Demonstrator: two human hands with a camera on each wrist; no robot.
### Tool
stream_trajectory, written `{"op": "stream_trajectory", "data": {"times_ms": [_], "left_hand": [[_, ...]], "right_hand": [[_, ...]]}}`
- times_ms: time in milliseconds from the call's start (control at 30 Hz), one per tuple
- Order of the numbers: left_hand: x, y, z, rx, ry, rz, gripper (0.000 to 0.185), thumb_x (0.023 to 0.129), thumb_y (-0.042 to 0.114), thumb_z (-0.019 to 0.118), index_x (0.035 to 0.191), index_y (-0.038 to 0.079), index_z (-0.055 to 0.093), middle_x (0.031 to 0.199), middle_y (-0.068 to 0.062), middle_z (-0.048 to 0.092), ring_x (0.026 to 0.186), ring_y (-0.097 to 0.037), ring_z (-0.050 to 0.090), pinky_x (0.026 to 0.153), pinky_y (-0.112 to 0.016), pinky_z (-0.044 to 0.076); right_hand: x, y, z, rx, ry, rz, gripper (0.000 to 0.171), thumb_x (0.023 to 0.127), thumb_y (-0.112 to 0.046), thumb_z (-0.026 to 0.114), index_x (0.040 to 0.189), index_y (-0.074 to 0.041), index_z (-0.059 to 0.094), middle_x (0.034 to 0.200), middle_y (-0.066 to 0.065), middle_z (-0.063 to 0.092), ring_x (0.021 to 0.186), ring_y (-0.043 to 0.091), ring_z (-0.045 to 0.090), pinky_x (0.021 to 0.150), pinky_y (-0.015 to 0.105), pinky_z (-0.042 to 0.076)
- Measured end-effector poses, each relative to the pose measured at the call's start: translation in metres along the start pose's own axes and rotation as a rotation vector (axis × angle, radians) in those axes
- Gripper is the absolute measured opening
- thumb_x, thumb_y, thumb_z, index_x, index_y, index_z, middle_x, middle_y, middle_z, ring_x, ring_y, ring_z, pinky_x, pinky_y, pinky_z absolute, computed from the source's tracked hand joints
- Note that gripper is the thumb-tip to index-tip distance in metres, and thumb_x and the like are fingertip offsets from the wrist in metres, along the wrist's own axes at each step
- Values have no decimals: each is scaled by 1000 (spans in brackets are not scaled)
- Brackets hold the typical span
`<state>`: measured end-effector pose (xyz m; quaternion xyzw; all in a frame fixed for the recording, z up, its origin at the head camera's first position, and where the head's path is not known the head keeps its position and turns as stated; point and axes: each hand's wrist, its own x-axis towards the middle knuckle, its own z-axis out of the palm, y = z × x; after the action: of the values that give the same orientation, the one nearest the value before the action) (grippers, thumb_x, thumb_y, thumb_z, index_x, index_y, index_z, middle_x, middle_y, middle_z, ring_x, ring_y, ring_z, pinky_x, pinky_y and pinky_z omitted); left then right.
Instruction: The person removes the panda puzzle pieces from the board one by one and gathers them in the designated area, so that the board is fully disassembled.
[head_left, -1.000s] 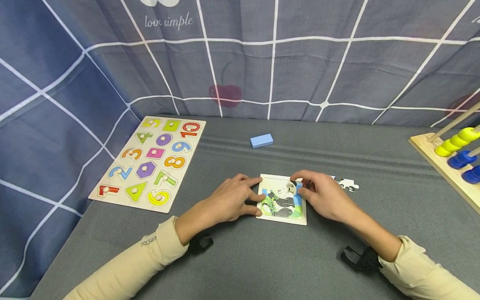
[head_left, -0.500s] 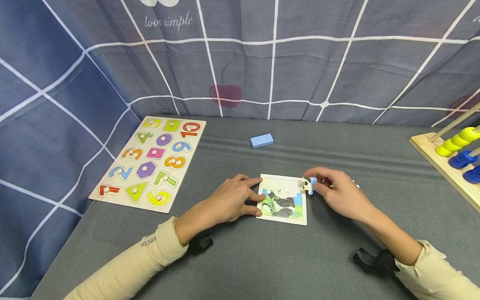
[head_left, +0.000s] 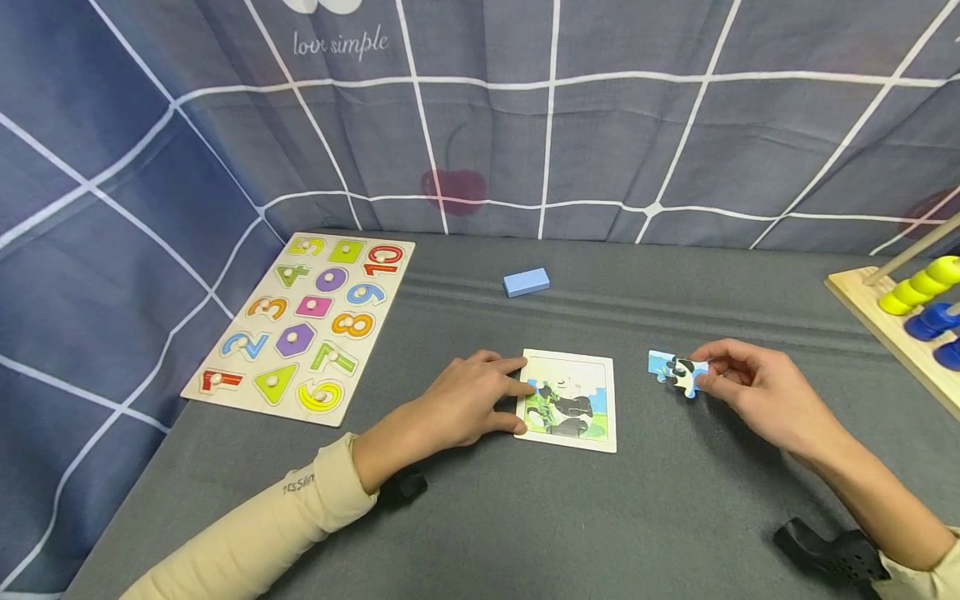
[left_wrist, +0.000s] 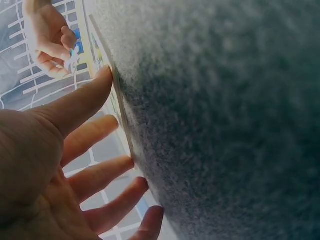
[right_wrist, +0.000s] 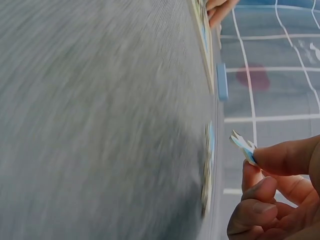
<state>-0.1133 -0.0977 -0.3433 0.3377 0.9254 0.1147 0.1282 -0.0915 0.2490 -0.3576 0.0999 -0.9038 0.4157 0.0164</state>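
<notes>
My left hand (head_left: pixel 468 398) lies at the left edge of a small panda jigsaw board (head_left: pixel 566 444), its fingertips touching the frame. Several pieces sit within the board, and its upper part shows pale bare backing. To the right, my right hand (head_left: pixel 761 392) pinches a jigsaw piece (right_wrist: pixel 244 147) between thumb and fingers. That piece is held above the table, apart from the loose jigsaw pieces (right_wrist: pixel 208 165) lying below it. In the head view the held piece overlaps the loose ones, a blue-and-white piece (head_left: pixel 661 363) among them, so their outlines are hard to separate.
A number-and-shape peg board (head_left: pixel 309 325) lies at the left. A blue block (head_left: pixel 527 282) rests behind the jigsaw. On the right stands a wooden bead counter (head_left: pixel 862 292) with yellow and blue beads. A grid-patterned curtain (head_left: pixel 600 150) closes off the back.
My right hand has lifted the jigsaw piece away from the board's upper right and carried it right, over the loose pieces. The left hand has stayed at the board's edge.
</notes>
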Motion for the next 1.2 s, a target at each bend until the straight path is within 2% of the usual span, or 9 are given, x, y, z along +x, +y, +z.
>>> {"op": "stream_trajectory", "data": {"times_ms": [133,300,500,733,1200], "left_hand": [[1,0,1,-14,27,6,45,83,37,79,124,19,70,146,-3,51,128,-30,49,89,-54,47],[1,-1,2,-51,43,-15,44,81,38,81,118,16,67,146,-3,51,128,-30,49,90,-54,46],[4,-3,2,-107,32,-53,55,79,39,83,124,14,63,153,-4,42,131,-29,45,94,-56,42],[4,-6,2,-148,25,-47,51,78,36,85,120,13,67,152,-2,44,131,-26,44,96,-57,40],[7,-12,0,-99,21,-14,50,76,42,85,117,18,69,149,1,47,130,-23,47,95,-51,45]], "right_hand": [[-6,12,-11,-43,23,43,15,93,-2,65,108,-3,66,79,1,59,59,9,45,50,27,35],[-7,26,-21,-94,45,47,16,93,1,63,109,1,65,79,0,55,60,8,44,50,26,33],[-5,39,-30,-153,4,69,17,93,3,62,110,6,63,80,1,54,62,7,42,52,26,33],[-3,45,-31,-181,-39,88,22,92,-2,65,111,8,62,82,5,55,61,7,44,52,26,35],[-2,47,-29,-214,-76,62,26,92,0,65,115,11,61,84,6,53,64,6,45,54,24,36]]}}
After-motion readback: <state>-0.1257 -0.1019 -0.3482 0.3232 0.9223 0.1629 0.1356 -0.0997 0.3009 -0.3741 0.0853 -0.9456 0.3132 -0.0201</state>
